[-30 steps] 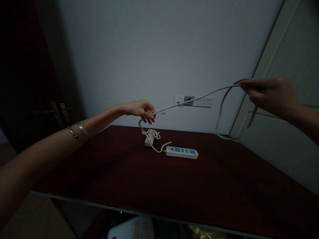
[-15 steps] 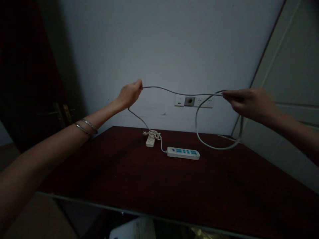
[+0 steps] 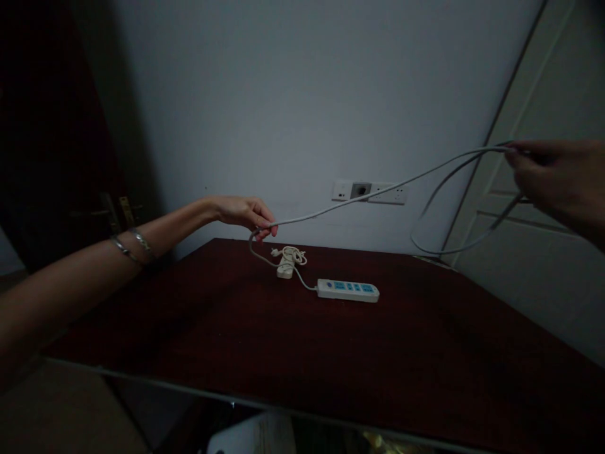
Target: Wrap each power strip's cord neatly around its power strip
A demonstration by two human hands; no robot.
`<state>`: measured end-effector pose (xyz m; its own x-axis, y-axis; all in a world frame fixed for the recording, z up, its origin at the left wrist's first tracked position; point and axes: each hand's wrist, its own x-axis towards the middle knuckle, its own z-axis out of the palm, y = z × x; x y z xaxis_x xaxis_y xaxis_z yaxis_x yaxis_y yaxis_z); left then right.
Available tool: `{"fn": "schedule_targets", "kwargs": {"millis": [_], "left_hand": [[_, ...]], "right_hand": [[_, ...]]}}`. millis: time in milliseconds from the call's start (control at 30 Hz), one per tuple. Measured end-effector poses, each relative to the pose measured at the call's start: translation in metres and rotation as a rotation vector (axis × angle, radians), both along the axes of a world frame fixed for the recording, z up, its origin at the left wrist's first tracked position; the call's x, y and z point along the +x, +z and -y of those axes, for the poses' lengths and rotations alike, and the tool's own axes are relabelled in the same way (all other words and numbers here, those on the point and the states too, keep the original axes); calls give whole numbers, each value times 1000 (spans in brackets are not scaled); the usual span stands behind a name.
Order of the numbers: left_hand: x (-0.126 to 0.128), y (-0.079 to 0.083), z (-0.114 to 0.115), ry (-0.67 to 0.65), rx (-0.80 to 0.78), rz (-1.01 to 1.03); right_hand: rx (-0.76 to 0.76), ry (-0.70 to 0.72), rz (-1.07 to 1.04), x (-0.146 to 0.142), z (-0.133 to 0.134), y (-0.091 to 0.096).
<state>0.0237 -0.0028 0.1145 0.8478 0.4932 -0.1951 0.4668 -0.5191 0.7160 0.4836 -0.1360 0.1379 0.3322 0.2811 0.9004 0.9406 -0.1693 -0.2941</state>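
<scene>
A white power strip [image 3: 348, 290] with blue sockets lies on the dark red table [image 3: 331, 366]. Its grey cable [image 3: 359, 198] runs from the strip up into my left hand [image 3: 246, 212], which is closed around it just above the table's far edge. From there the cable stretches up and right to my right hand [image 3: 555, 180], which pinches it at the frame's right side. A loop of the cable [image 3: 454, 246] hangs below my right hand. Two bangles [image 3: 130, 244] sit on my left wrist.
A smaller cream power strip [image 3: 285, 265] with its cord coiled on top lies just left of the white one. Wall sockets [image 3: 369, 192] are set in the wall behind. A dark door [image 3: 57, 157] is at left, a pale door panel [image 3: 529, 252] at right.
My left hand has dropped down towards the table with the cable. My right hand has moved up and to the right, so the span of cable between my hands is longer and slanted.
</scene>
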Motion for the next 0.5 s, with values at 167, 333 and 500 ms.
{"fn": "schedule_targets", "kwargs": {"millis": [167,333,500], "left_hand": [[9,9,11,108,305,73],[14,12,-7,335,469,316],[17,26,-37,634,798,438]], "right_hand": [[-37,-69,-35,6,2,-4],[-34,-76,-13,3,4,-6],[-109,-72,153,7,2,-11]]}}
